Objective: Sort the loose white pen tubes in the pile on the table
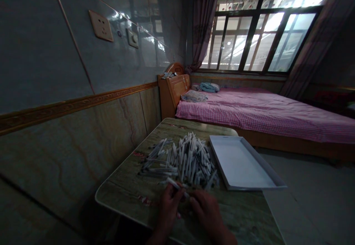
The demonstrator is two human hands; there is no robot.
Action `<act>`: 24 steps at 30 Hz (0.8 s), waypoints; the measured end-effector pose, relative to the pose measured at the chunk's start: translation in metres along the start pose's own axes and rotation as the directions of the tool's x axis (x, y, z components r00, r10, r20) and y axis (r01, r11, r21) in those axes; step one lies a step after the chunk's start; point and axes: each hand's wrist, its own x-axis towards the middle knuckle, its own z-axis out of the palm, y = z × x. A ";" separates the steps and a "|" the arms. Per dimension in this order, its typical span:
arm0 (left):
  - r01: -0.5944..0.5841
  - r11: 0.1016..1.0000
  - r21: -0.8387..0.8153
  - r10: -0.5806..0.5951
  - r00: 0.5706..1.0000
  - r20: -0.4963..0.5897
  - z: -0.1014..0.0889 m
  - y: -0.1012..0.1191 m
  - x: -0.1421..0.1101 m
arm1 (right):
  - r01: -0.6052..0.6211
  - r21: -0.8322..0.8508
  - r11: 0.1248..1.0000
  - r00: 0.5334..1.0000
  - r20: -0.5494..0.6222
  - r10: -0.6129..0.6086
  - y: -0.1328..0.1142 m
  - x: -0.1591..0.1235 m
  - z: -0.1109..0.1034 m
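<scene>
A white pen (173, 183) slants between my two hands at the near side of the table. My left hand (169, 204) is closed around its middle, thumb and fingers pinching it. The fingers of my right hand (205, 208) are closed at the pen's lower right end; the exact grip is dark and partly hidden. Just beyond my hands lies a heap of white pens (191, 156) with dark ends. To its left, a looser group of similar pens (155, 154) is spread on the table.
The green marbled table (119, 189) stands by a tiled wall (83, 145). A shallow white tray (244, 162) lies at the right, jutting past the table's edge. Behind are a bed (249, 108) with a pink checked cover and a wooden headboard (172, 97).
</scene>
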 end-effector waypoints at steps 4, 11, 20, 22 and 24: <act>-0.005 0.999 -0.049 0.005 1.000 -0.013 -0.001 0.006 -0.002 | 0.024 -0.120 0.993 0.999 0.050 -0.018 0.000 0.001 0.004; 0.065 0.965 -0.254 -0.083 0.995 -0.062 -0.008 0.010 -0.003 | 0.061 -0.236 0.970 0.992 0.122 -0.033 -0.008 0.003 0.001; 0.118 0.873 -0.474 -0.250 0.941 -0.226 -0.001 0.022 0.013 | 0.127 -0.297 0.946 0.992 0.016 -0.128 -0.006 0.000 -0.001; 0.083 0.850 -0.520 -0.249 0.934 -0.258 -0.004 0.029 0.020 | 0.105 -0.249 0.963 0.985 -0.107 -0.135 -0.004 -0.001 -0.001; 0.064 0.855 -0.515 -0.217 0.945 -0.243 -0.007 0.031 0.022 | 0.058 -0.189 0.980 0.970 -0.223 -0.100 -0.001 -0.001 0.001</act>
